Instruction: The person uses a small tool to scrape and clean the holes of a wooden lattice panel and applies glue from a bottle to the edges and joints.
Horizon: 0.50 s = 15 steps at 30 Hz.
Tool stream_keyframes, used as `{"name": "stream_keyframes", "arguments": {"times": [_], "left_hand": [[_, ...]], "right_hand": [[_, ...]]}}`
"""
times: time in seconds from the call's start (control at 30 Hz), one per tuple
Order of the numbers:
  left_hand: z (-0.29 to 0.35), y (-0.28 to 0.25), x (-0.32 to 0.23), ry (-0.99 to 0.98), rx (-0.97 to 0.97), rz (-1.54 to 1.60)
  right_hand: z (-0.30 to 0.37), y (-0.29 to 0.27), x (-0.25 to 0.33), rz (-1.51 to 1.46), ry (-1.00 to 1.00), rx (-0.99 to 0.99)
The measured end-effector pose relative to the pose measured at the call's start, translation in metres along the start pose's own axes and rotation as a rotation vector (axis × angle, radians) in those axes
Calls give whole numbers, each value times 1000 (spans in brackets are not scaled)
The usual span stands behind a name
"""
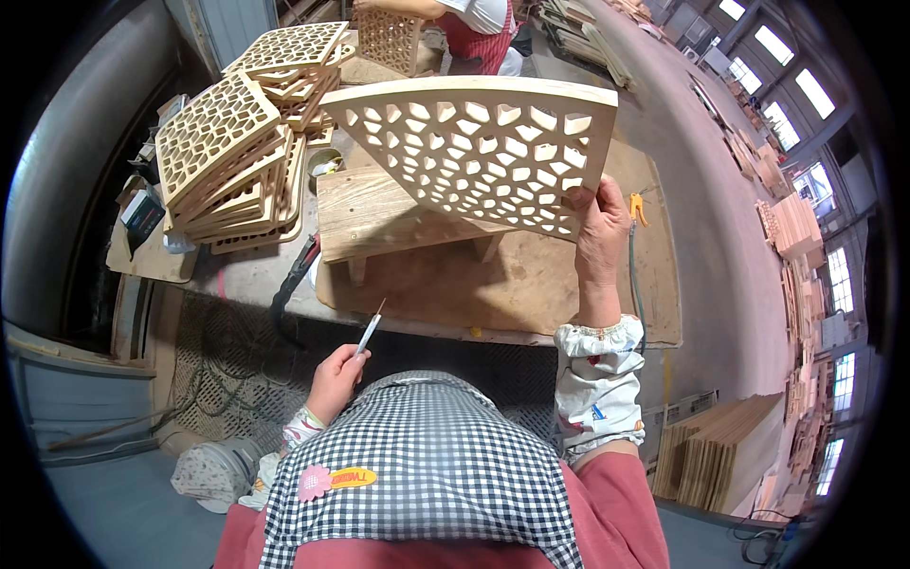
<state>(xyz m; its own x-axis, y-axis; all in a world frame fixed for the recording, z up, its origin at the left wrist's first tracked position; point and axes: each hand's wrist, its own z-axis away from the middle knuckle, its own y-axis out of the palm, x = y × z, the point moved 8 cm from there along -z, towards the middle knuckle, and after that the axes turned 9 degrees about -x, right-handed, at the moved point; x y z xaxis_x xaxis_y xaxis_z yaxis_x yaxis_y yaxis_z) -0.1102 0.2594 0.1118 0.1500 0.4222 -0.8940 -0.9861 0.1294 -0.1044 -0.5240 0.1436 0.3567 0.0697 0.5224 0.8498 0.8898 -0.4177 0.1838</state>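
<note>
My right hand (pixel 604 232) is closed on the right edge of a pale wooden lattice panel (pixel 450 137), thumb against its face. The panel is held up tilted over a low wooden stand (pixel 365 223), whose top it partly hides. I cannot tell whether its lower edge touches the stand. In front of the workbench, my left hand (pixel 335 381) grips a slim pointed tool (pixel 371 329) with a pale handle, its thin tip aimed up and away from me. The tool is apart from the panel.
Several lattice panels (pixel 213 142) are piled at the left of the workbench (pixel 512 294). A black hose with a red part (pixel 301 270) hangs over its front edge. An orange air gun (pixel 638 209) lies at the right. Across the bench, a co-worker (pixel 474 33) handles another panel. Boards (pixel 716 446) stand lower right.
</note>
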Motion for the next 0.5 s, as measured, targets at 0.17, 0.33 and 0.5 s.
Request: {"name": "stream_keyframes", "arguments": {"times": [0.17, 0.33, 0.5], "left_hand": [[-1, -1, 3, 36, -18, 18], [-5, -4, 3, 27, -25, 41], [-6, -5, 3, 15, -32, 60]], "right_hand": [[-7, 4, 9, 0, -2, 25], [-6, 4, 15, 68, -36, 49], [-5, 5, 16, 83, -7, 53]]}}
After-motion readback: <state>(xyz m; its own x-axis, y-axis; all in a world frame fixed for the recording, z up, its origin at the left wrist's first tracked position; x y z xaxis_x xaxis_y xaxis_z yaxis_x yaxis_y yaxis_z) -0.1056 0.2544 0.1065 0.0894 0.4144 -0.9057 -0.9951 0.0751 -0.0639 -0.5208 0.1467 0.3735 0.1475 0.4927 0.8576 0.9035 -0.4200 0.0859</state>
